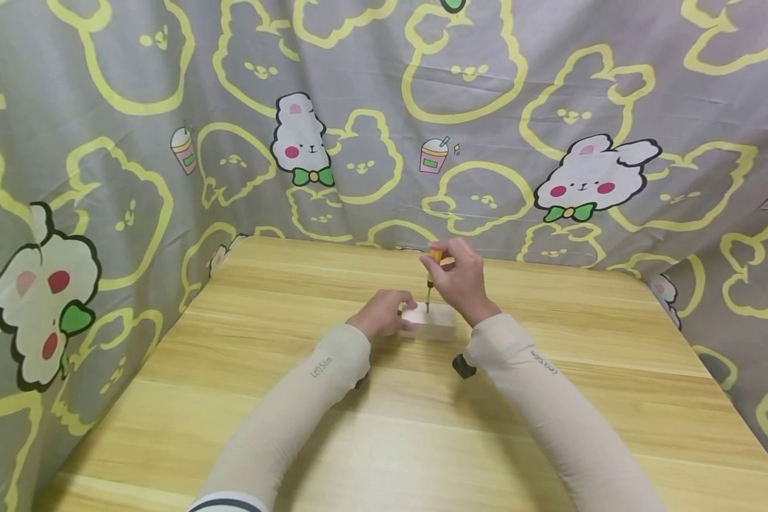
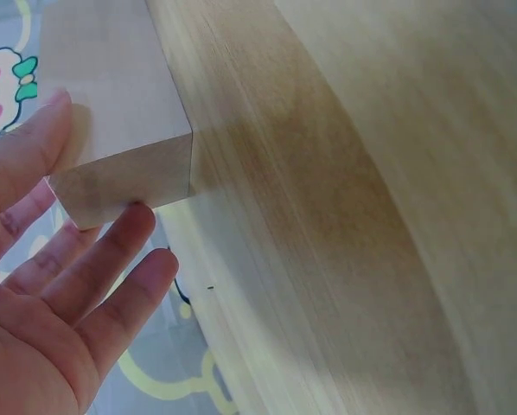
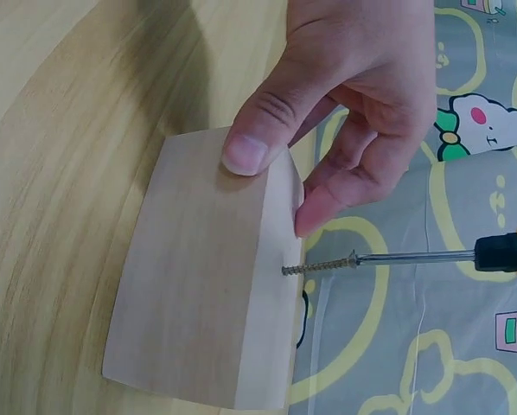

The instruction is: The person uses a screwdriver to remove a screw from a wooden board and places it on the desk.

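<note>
A pale wooden block (image 1: 438, 327) lies on the table, its left end pinched by my left hand (image 1: 384, 313). In the left wrist view the thumb of that hand (image 2: 34, 320) presses one face of the block (image 2: 111, 78), with fingertips against other sides. My right hand (image 1: 464, 281) grips the yellow and black handle of a screwdriver (image 1: 434, 256), held nearly upright above the block. The right wrist view shows a threaded screw (image 3: 319, 265) standing on the block's top face, and the screwdriver shaft (image 3: 418, 257) meets its head. Screw depth is hard to tell.
The wood-grain table (image 1: 384, 441) spreads around the block on all sides. A grey curtain (image 1: 371, 71) with yellow outlines and white cartoon animals hangs along the back and sides. A black wrist-worn device (image 1: 464, 365) sits under the right sleeve.
</note>
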Demonstrator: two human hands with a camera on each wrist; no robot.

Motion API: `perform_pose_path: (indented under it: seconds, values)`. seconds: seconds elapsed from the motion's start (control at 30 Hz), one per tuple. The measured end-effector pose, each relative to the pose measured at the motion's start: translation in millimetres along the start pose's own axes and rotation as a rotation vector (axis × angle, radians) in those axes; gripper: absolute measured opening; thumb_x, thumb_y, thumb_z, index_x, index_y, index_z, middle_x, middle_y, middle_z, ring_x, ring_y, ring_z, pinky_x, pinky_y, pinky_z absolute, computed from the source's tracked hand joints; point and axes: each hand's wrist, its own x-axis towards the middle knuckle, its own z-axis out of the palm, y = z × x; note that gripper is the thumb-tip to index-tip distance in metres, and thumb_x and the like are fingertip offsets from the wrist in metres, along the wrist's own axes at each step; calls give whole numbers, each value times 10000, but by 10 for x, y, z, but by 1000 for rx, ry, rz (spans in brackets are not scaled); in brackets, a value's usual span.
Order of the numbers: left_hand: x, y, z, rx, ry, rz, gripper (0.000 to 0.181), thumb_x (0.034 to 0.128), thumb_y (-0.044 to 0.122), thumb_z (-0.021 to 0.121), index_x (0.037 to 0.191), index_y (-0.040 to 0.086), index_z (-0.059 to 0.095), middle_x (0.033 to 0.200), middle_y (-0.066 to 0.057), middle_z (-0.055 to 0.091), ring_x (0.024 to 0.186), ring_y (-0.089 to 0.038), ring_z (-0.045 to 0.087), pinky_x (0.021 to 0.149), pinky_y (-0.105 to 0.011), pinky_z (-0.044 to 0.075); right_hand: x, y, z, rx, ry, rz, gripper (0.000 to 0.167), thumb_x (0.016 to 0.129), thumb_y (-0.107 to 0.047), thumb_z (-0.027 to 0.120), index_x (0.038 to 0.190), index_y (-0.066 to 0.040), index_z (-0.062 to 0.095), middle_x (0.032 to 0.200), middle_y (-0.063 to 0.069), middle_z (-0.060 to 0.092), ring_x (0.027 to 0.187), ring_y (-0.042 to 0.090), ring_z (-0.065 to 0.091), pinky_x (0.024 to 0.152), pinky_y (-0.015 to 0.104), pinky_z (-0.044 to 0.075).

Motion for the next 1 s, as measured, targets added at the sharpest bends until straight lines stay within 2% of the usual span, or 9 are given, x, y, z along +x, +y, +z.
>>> perform_pose_path:
  seconds: [0.23,0.47,0.73,0.87,1.0]
  values:
    - [17,-15,-3,7,11,8,411,812,231,790,1181,115,652,1287,-72,615,1090,-224,598,982,-380,465,17,2,-25,-45,-50,15,168,820,17,750,958,27,654,854,144,643,746,284,648,541,337,579]
    - [1,0,-9,6,7,0,413,819,232,782,1192,113,648,1309,-68,600,1090,-226,596,981,-376,465,2,-12,-41,-28,-88,98,284,854,-21,723,1057,50,538,896,188,635,772,327,683,576,342,590]
    - [9,-4,1,8,7,4,411,815,249,786,1183,121,653,1290,-48,614,1163,-234,568,1005,-382,449,-17,-38,6,-55,-105,99,358,802,-39,792,1038,60,541,906,180,623,758,290,672,579,322,586]
    - [18,-2,4,11,9,11,411,816,248,787,1183,120,654,1294,-53,611,1133,-229,582,997,-378,454,-16,-39,-2,-87,-116,96,308,842,-14,741,1054,59,530,918,193,625,755,294,675,568,303,583]
    - [16,0,0,10,11,6,415,811,246,792,1179,113,654,1290,-50,614,1199,-241,545,1024,-382,432,-7,-35,-22,-72,-138,88,279,859,10,698,1062,67,516,927,212,630,761,315,682,556,309,584]
